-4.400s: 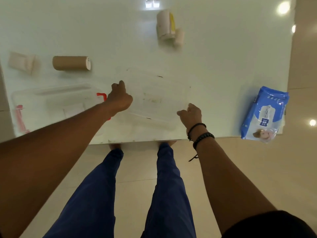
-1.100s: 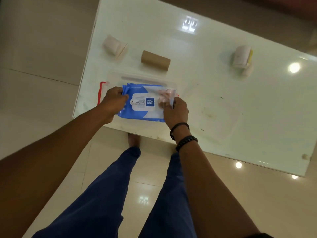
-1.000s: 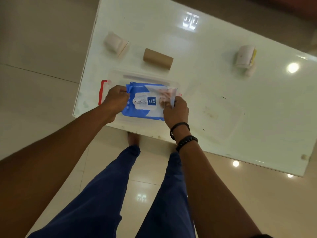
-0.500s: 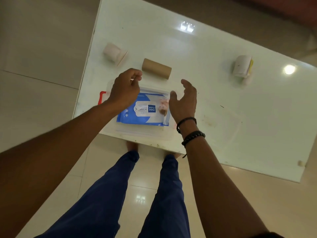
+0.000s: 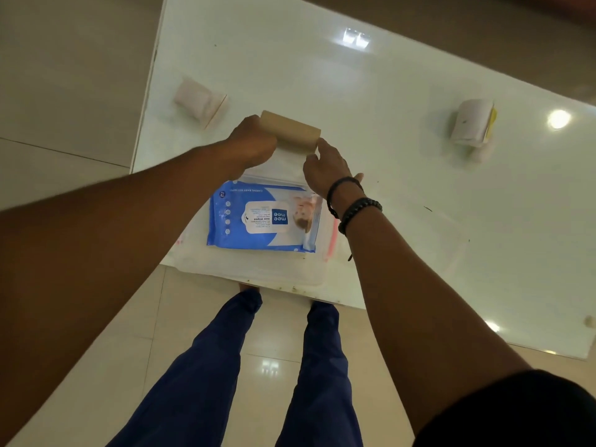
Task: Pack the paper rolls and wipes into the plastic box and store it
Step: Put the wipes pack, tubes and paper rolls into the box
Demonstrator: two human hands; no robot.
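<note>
A blue pack of wet wipes [image 5: 263, 217] lies flat inside the clear plastic box [image 5: 251, 269] at the table's near edge. Just beyond the box lies a brown cardboard roll [image 5: 292, 132] on its side. My left hand [image 5: 251, 145] closes over its left end and my right hand [image 5: 325, 167] presses against its right end, so the roll is held between them. A small white paper roll [image 5: 196, 101] rests near the table's left edge. Another white roll with a yellow strip [image 5: 472, 124] sits at the far right.
The white glossy table [image 5: 354, 75] stands on a tiled floor. The box's clear lid [image 5: 435, 240] lies flat to the right of the box. A red latch [image 5: 333, 235] shows on the box's right side. My legs stand below the near edge.
Both hands let go of the wipes pack, which now lies in the box. They moved forward past the box and closed on the two ends of the brown roll.
</note>
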